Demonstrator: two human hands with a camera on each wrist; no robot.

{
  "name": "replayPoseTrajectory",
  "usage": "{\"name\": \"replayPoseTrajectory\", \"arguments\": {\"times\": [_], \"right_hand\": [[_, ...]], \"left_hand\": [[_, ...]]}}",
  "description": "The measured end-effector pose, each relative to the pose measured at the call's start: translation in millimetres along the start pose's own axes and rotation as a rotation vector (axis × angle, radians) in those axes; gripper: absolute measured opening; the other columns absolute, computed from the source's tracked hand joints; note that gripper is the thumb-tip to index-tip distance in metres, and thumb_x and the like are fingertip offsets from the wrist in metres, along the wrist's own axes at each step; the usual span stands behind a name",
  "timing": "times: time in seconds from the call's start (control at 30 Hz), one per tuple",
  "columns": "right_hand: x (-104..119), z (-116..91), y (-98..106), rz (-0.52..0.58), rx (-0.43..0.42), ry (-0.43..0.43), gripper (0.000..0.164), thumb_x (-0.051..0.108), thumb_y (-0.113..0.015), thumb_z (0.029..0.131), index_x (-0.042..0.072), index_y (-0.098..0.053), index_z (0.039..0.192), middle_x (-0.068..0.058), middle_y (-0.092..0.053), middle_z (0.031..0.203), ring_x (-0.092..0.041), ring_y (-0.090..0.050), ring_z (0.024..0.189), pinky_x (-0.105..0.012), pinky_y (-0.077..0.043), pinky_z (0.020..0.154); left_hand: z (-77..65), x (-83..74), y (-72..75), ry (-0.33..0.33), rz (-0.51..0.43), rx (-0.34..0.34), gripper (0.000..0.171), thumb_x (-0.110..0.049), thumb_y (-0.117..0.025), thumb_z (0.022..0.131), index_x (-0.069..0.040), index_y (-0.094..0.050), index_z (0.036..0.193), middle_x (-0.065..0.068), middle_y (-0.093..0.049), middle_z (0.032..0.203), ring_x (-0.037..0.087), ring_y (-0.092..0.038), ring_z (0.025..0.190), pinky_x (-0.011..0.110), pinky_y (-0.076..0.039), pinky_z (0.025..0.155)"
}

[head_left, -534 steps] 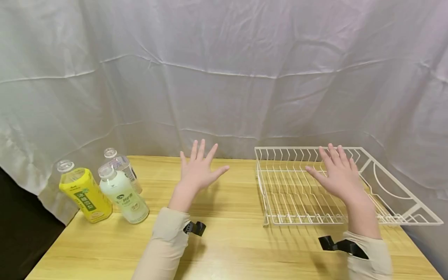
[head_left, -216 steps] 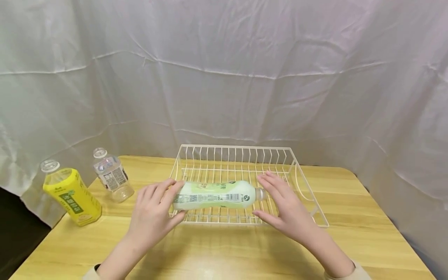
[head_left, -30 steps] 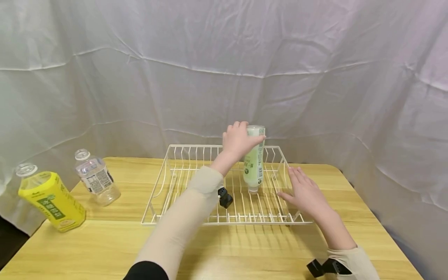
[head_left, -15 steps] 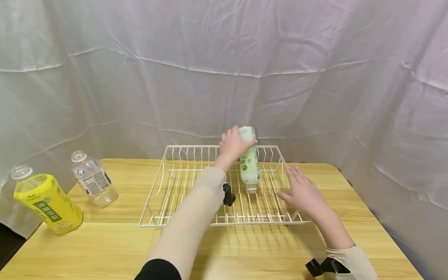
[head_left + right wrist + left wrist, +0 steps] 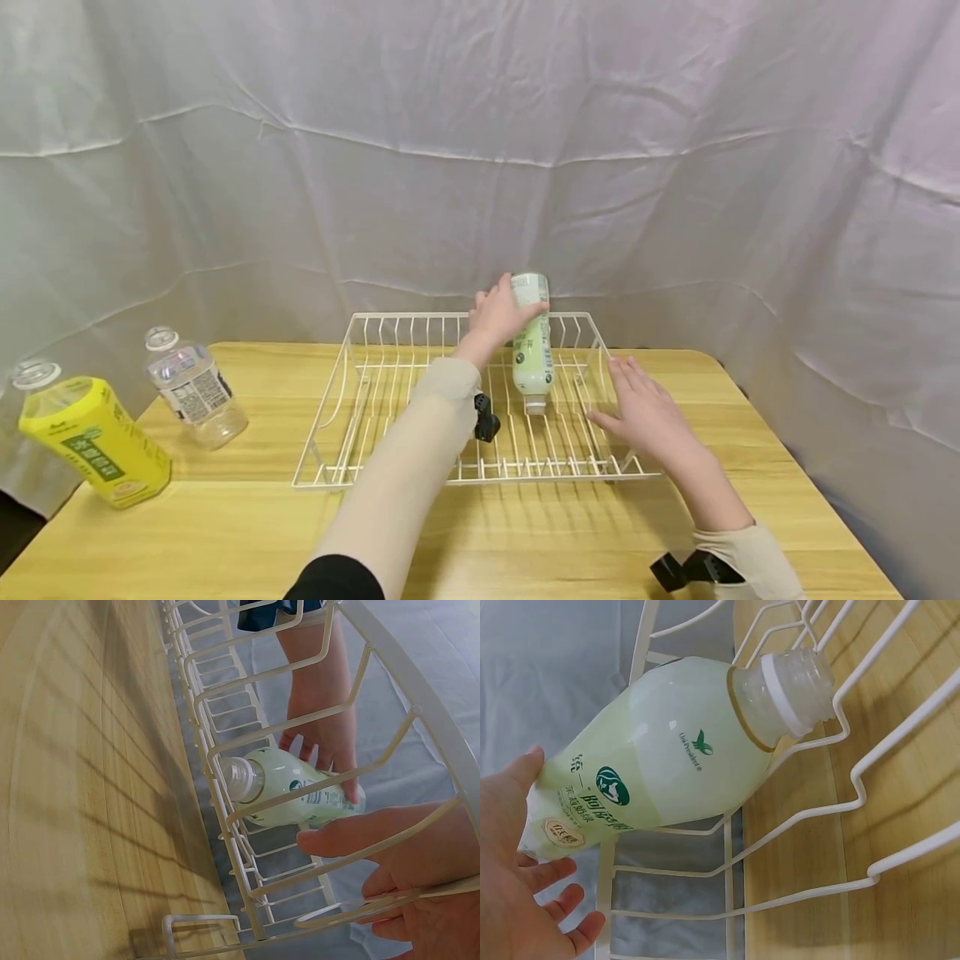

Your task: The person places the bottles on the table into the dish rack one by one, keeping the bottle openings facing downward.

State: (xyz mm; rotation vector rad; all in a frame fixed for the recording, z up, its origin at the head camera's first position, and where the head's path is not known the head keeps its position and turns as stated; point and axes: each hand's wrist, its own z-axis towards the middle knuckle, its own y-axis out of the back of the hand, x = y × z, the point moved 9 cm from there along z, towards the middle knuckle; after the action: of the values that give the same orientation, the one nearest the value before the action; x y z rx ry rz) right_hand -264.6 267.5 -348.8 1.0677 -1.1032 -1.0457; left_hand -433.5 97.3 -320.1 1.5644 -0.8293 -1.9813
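Right of the wire rack's (image 5: 555,479) middle, between its side edges, the left hand (image 5: 497,315) grips a green bottle (image 5: 533,358), neck down at the wires. The right hand (image 5: 648,410), fingers mostly straight, lies at the rack's right edge. A gap of table (image 5: 277,417) separates its left edge from the clear bottle (image 5: 197,392) and yellow bottle (image 5: 97,442).

A pale grey, sheeny curtain (image 5: 420,217) hangs behind the hands (image 5: 497,317) and on both sides of them, creased along a long horizontal line and tinged pink to their upper right. Beneath the hands spreads a light wood-grained table (image 5: 247,533); a dark area (image 5: 13,529) shows low, far to their left.
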Motion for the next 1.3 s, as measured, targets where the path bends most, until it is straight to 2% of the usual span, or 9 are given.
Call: {"name": "replayPoseTrajectory", "arguments": {"times": [0.17,0.33,0.57,0.77,0.9,1.0,1.13,1.3], "right_hand": [[1,1,-1,0.0,-0.002,0.003,0.09,0.044,-0.061,0.092,-0.01,-0.018,0.15,-0.03,-0.019,0.157,-0.047,-0.015,0.146,-0.063,-0.017,0.117],[1,2,0,0.009,-0.002,0.005,0.09,0.043,-0.061,0.092,-0.01,-0.018,0.15,-0.031,-0.018,0.157,-0.048,-0.015,0.146,-0.063,-0.017,0.117],[0,4,-1,0.013,0.0,0.01,0.088,0.041,-0.061,0.093,-0.012,-0.018,0.149,-0.032,-0.018,0.156,-0.049,-0.015,0.146,-0.062,-0.016,0.117],[-1,4,-2,0.019,0.006,0.006,0.088,0.04,-0.061,0.093,-0.012,-0.018,0.149,-0.032,-0.017,0.156,-0.048,-0.014,0.146,-0.063,-0.017,0.117],[-1,5,-1,0.015,0.008,0.004,0.088,0.039,-0.062,0.093,-0.011,-0.017,0.15,-0.032,-0.017,0.157,-0.048,-0.014,0.146,-0.063,-0.017,0.117],[-2,5,-1,0.017,0.012,0.003,0.088,0.038,-0.062,0.092,-0.011,-0.017,0.15,-0.031,-0.017,0.157,-0.048,-0.014,0.146,-0.063,-0.017,0.117],[-2,5,-3,0.016,0.017,0.005,0.089,0.039,-0.062,0.092,-0.012,-0.017,0.15,-0.031,-0.017,0.157,-0.048,-0.015,0.146,-0.062,-0.017,0.117],[-1,5,-2,0.015,0.006,0.013,0.088,0.039,-0.062,0.093,-0.012,-0.017,0.15,-0.032,-0.017,0.157,-0.048,-0.015,0.146,-0.061,-0.017,0.118]], "left_hand": [[-2.2,-2.0,1.9,-0.012,0.031,-0.014,0.095,-0.064,-0.061,0.084,-0.014,-0.023,0.154,0.011,-0.049,0.144,0.032,-0.045,0.126,0.051,-0.041,0.104],[-5.7,-5.1,10.5,-0.004,0.069,-0.04,0.091,-0.071,-0.049,0.087,-0.016,-0.025,0.154,0.011,-0.044,0.149,0.034,-0.042,0.134,0.056,-0.037,0.107],[-16.0,-21.2,34.9,-0.046,0.072,-0.078,0.089,-0.075,-0.041,0.088,-0.019,-0.026,0.154,0.008,-0.038,0.154,0.035,-0.035,0.14,0.058,-0.031,0.112],[-35.3,-33.4,60.2,-0.122,0.048,-0.092,0.086,-0.075,-0.04,0.089,-0.02,-0.028,0.153,0.006,-0.038,0.155,0.033,-0.035,0.14,0.059,-0.031,0.111],[-52.7,-38.0,78.9,-0.168,0.034,-0.095,0.08,-0.074,-0.038,0.09,-0.024,-0.031,0.152,0.003,-0.039,0.155,0.031,-0.037,0.14,0.058,-0.032,0.11],[-70.8,-42.6,92.1,-0.22,0.023,-0.1,0.072,-0.07,-0.037,0.093,-0.024,-0.04,0.148,0.002,-0.045,0.151,0.028,-0.041,0.138,0.057,-0.034,0.109],[-104.2,-52.9,109.1,-0.325,0.02,-0.116,0.06,-0.063,-0.039,0.096,-0.023,-0.052,0.139,-0.001,-0.053,0.143,0.025,-0.045,0.135,0.055,-0.034,0.108],[-146.9,-61.7,130.5,-0.447,0.032,-0.16,0.051,-0.056,-0.044,0.097,-0.022,-0.058,0.132,-0.003,-0.059,0.136,0.023,-0.049,0.131,0.053,-0.036,0.107]]}}
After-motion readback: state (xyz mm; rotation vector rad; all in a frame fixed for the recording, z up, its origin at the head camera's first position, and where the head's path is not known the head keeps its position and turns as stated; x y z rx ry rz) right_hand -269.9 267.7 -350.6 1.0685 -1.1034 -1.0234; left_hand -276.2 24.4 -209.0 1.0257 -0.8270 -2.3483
